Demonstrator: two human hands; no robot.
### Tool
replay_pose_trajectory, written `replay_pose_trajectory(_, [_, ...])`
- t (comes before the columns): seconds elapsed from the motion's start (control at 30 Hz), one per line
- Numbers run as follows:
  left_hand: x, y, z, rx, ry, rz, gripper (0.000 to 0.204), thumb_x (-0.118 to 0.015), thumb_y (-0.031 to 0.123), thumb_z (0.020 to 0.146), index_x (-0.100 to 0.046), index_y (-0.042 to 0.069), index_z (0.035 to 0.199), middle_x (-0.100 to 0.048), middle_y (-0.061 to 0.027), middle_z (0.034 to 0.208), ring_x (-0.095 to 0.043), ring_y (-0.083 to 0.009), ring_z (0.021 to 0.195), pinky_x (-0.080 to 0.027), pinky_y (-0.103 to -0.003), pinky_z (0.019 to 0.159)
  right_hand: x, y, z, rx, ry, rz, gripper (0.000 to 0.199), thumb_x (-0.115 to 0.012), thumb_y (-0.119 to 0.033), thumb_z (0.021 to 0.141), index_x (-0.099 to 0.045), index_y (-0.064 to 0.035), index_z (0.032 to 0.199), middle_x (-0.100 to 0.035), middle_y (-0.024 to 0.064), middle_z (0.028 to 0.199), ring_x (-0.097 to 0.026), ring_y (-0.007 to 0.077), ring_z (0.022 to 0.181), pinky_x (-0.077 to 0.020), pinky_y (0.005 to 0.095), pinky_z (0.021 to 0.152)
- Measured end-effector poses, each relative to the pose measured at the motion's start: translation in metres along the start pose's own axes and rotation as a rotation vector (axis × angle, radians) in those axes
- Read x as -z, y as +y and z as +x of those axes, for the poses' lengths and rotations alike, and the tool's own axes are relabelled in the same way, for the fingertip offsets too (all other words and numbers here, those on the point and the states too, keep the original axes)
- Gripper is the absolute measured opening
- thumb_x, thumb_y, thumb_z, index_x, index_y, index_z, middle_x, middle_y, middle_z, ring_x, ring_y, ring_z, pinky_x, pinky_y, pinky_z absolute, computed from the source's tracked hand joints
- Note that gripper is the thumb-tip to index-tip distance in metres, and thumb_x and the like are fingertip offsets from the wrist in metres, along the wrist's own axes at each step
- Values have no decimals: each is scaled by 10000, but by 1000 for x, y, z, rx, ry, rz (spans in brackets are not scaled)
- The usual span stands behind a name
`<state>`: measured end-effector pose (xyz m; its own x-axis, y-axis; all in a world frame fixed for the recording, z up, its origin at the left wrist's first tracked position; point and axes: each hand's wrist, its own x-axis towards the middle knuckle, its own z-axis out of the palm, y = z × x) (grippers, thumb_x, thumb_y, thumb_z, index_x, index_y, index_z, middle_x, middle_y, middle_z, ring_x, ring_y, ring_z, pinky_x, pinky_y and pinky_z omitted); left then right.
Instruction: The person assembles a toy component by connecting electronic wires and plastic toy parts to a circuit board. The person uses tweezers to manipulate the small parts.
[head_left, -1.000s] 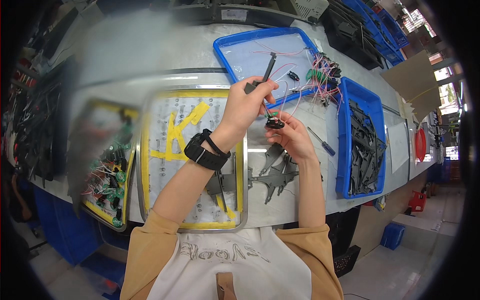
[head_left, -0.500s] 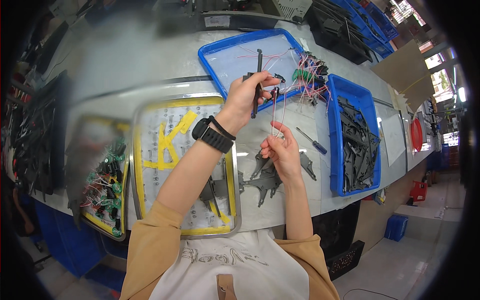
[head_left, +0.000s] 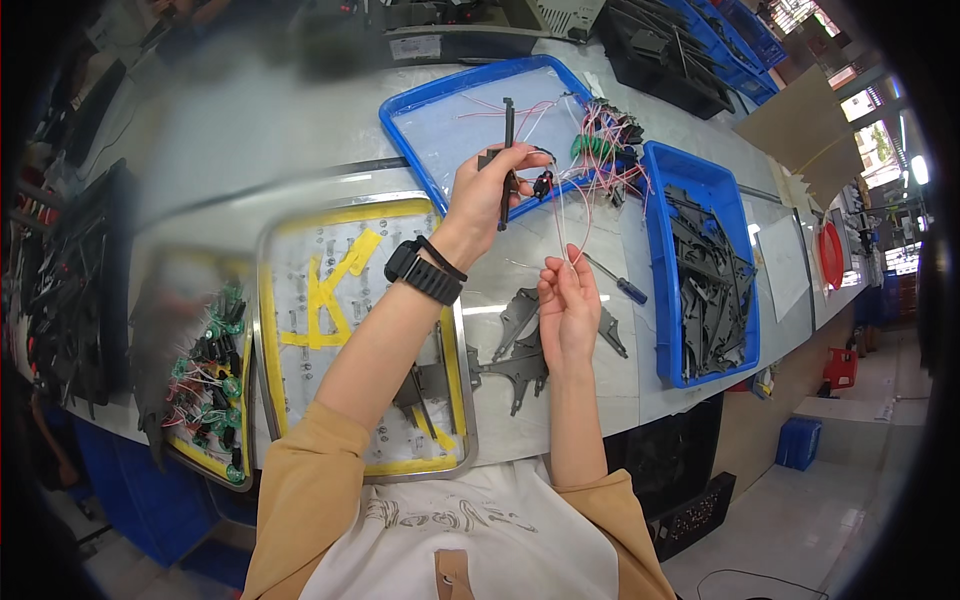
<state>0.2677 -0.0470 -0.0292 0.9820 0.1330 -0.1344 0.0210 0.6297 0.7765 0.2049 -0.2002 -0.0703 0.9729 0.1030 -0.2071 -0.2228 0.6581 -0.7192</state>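
Observation:
My left hand [head_left: 487, 192] is raised over the bench and grips a thin black rod-shaped part [head_left: 507, 160] with a small black component and thin wires hanging from it. A black watch sits on that wrist. My right hand [head_left: 568, 305] is lower and pinches the loose ends of those white and pink wires [head_left: 562, 228] between its fingertips. Under the right hand lie flat grey plastic frame parts [head_left: 523, 352]. A small blue-handled screwdriver [head_left: 618, 283] rests on the bench just right of the right hand.
A shallow blue tray [head_left: 420, 122] with loose wires lies beyond the hands, with a bundle of wired parts [head_left: 605, 148] at its right edge. A deeper blue bin [head_left: 668, 290] of dark plastic pieces stands to the right. A metal tray with yellow tape [head_left: 300, 310] is at left.
Both hands have drifted slightly apart, stretching the wires between them. The left hand still holds the black rod upright.

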Motion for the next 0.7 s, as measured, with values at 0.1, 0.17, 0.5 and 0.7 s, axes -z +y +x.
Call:
replay_pose_trajectory(0.1, [4, 3, -4, 24, -12, 3, 191, -521, 226, 843, -546, 54, 920, -633, -71, 921, -496, -68, 596, -368, -183, 515, -2, -3, -2, -19, -11, 5, 401, -484, -59, 870, -310, 17, 1224, -569, 144, 914, -575, 155, 770, -481, 238, 704])
replay_pose_trajectory(0.17, [8, 6, -6, 46, -28, -42, 177, -508, 236, 860, -544, 70, 909, -618, -93, 983, -493, -81, 630, -371, -201, 547, -10, -5, -8, 29, -25, -76, 394, -491, -58, 867, -315, 24, 1211, -576, 154, 917, -583, 159, 769, -483, 238, 695])
replay_pose_trajectory(0.5, [5, 11, -12, 5, -115, -92, 175, -479, 233, 877, -537, 75, 926, -611, -103, 994, -496, -86, 643, -382, -215, 566, -25, -4, -19, 268, 4, -484, 230, -504, -50, 859, -367, 17, 1031, -609, 186, 858, -612, 179, 704, -488, 244, 634])
replay_pose_trajectory(0.7, [2, 10, -17, -4, -164, -30, 179, -476, 234, 878, -534, 71, 925, -605, -110, 996, -490, -83, 651, -373, -209, 576, -8, -2, -14, 367, -17, -737, 174, -416, -56, 892, -395, 35, 1039, -613, 168, 869, -613, 175, 724, -488, 239, 638])
